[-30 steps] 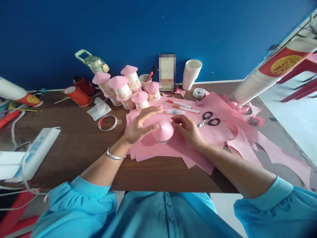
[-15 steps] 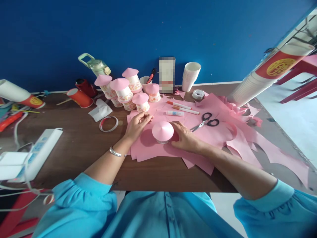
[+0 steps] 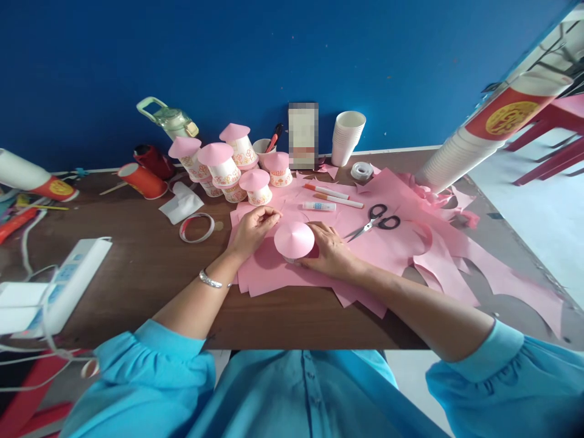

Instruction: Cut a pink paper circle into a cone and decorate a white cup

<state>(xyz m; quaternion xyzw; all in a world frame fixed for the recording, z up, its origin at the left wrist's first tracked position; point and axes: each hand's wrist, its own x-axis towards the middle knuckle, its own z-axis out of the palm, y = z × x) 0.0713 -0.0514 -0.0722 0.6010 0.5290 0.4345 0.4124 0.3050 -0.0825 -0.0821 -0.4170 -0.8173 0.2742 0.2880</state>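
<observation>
A small paper cup with a pink cone-shaped paper roof (image 3: 294, 239) stands on the pink paper sheets (image 3: 269, 283) in front of me. My right hand (image 3: 332, 250) curls around its right side, thumb near the front of the cup, with the cone hiding part of the grip. Just left of the cone, my left hand (image 3: 255, 230) has its thumb and fingers pinched together; whatever may be between them is too small to make out. Behind it stand several decorated paper cups with pink cone roofs (image 3: 221, 164), some stacked in pairs.
Scissors (image 3: 375, 222), a glue stick (image 3: 319, 206) and two markers (image 3: 333, 193) lie on the paper. White cups (image 3: 347, 140) and a phone (image 3: 303, 137) stand by the wall. Tape rolls (image 3: 196, 228), a bottle (image 3: 176, 121) and a power strip (image 3: 73, 283) are around.
My right hand has moved in against the roofed cup, its thumb now reaching farther around the front. The left hand stays pinched in nearly the same place. The whole view has shifted slightly.
</observation>
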